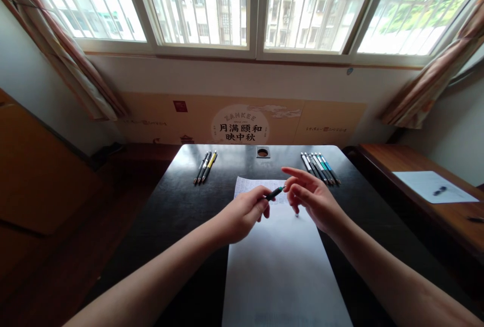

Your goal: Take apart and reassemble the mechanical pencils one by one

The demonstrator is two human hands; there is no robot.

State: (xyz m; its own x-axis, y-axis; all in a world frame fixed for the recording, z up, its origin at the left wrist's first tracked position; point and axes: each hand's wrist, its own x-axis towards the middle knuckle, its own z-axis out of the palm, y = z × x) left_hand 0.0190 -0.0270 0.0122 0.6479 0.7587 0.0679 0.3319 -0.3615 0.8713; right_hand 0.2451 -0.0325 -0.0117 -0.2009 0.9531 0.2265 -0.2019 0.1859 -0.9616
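Note:
My left hand (247, 212) is closed around a dark pen barrel (274, 194) with a green band near its end. The barrel slants up to the right, towards my right hand (312, 197). There the index finger sticks out while the thumb and other fingers curl close to the barrel's end. A small pale tip (297, 215) shows below those curled fingers; whatever it belongs to is hidden by the hand. Both hands are above a long white paper sheet (280, 266), whose far end bears small print.
Several pens (205, 167) lie side by side at the black table's (177, 206) far left, and several more (321, 168) at its far right. A round hole fitting (263, 152) sits at the back edge. A brown side table (378, 158) holds another paper (434, 185) with small dark parts.

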